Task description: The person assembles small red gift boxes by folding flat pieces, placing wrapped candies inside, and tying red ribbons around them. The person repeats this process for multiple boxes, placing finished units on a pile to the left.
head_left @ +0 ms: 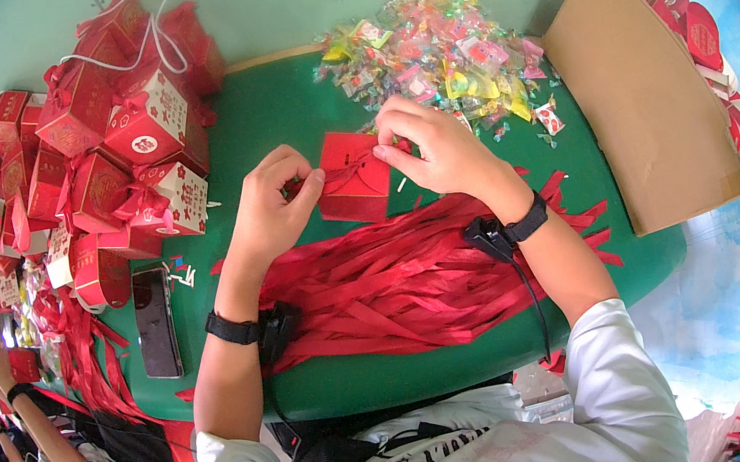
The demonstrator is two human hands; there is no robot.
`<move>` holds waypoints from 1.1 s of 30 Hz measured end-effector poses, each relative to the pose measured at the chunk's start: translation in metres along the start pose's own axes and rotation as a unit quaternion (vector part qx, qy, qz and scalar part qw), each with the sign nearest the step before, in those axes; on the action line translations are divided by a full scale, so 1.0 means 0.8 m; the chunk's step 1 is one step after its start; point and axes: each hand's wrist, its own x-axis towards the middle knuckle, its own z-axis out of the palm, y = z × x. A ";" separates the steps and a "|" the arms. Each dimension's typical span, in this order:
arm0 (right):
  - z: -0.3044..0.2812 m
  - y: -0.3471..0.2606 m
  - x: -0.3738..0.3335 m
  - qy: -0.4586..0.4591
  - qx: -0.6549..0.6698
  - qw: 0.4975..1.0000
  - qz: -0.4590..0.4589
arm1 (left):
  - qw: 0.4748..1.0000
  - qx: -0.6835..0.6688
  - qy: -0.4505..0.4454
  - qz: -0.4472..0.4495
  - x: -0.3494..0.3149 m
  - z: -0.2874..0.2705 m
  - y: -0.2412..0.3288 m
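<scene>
A small red gift box (354,198) stands on the green table between my hands. A thin dark red ribbon (348,173) crosses its top. My left hand (272,198) is closed in a pinch at the box's left side, on one end of the ribbon. At the right upper corner my right hand (427,148) pinches the other end, thumb against fingers. Just in front of the box lies a thick bundle of red ribbons (397,284), with my forearms reaching over it.
Red boxes (93,167) are piled high at the left. Wrapped candies (448,47) form a heap at the back. A cardboard box (648,103) stands at the right, more red boxes behind it. A phone (156,323) lies at the left edge. Another person's arm (48,434) shows far left.
</scene>
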 end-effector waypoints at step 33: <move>-0.086 -0.010 0.215 -0.205 -0.205 0.956 0.040 | 0.967 0.233 -0.099 0.004 -0.033 0.031 -0.063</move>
